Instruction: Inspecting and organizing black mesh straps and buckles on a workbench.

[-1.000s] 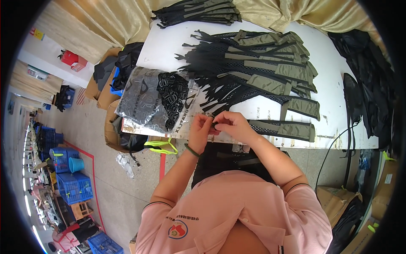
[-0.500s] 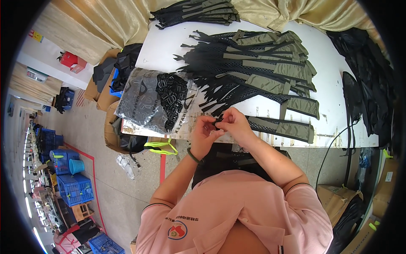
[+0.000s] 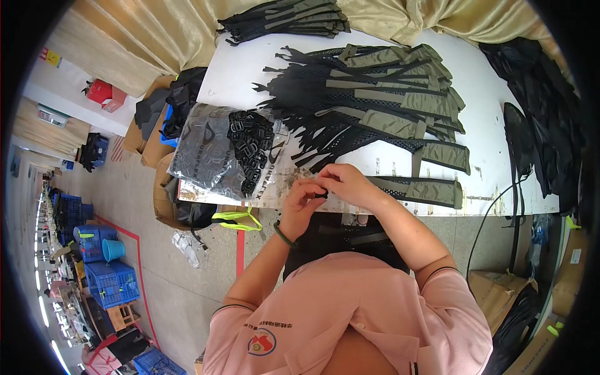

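Grip: your left hand and right hand meet fingertip to fingertip at the near table edge, both pressed together on a small black buckle; most of it is hidden under your fingers.
Where it sits: the buckle hangs just above the white table rim, at the near end of the black-and-olive strap that runs off toward 3 o'clock from your right hand.
Risk, drop: you're pinching right over the edge, so in my judgement a slip sends the buckle down to the floor at 6 o'clock, among the dark things under the table.
Risk, twist: the strap end is hidden by your right hand; I'd say a turned webbing could go through the buckle backwards without you seeing it.
Risk, snag: the strap pile fans out at 12 o'clock just beyond your knuckles, and a tug on your strap may drag its neighbours along.
Risk, bag: the clear bag of buckles lies at 10 o'clock, overhanging the table's left edge; an elbow nudge could spill it.
Look of the thing: small, black, hard plastic by the look, too covered to tell its shape.
Look of the strap: black mesh length, olive padded end, lying flat.
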`<act>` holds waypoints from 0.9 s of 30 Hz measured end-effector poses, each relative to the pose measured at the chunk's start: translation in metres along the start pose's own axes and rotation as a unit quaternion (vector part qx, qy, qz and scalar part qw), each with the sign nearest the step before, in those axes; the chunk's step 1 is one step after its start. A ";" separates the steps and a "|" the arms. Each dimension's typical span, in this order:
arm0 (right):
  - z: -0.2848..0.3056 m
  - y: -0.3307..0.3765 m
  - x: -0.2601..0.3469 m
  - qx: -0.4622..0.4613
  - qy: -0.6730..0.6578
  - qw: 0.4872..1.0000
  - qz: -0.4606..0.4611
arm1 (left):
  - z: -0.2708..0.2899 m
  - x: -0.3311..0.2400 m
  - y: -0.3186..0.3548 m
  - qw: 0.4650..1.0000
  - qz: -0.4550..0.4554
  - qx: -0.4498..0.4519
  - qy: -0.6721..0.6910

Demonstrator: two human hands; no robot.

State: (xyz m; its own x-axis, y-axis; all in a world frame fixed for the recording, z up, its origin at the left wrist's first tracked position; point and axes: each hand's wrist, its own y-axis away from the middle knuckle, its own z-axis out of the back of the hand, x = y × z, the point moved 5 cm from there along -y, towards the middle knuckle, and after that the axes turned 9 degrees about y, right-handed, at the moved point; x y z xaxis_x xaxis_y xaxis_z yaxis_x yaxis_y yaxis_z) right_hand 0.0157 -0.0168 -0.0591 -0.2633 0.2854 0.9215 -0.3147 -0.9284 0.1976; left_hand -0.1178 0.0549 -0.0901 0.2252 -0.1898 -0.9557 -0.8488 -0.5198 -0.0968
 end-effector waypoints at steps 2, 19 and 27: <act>0.000 0.002 0.003 0.023 -0.041 0.999 0.015 | 0.001 0.000 0.001 1.000 0.011 0.002 0.003; 0.001 0.008 0.013 -0.028 0.047 0.997 0.056 | 0.002 -0.004 0.002 0.999 0.014 0.028 0.008; 0.006 0.006 0.008 -0.040 0.010 0.996 0.079 | 0.003 0.000 0.027 0.985 0.131 -0.008 0.112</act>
State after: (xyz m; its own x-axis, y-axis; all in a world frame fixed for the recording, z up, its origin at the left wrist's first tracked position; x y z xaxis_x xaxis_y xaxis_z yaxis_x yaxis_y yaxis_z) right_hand 0.0169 -0.0219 -0.0487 -0.3322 0.1429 0.9323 -0.3393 -0.9404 0.0232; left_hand -0.1419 0.0435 -0.0938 0.1013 -0.4967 -0.8620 -0.8845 -0.4417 0.1506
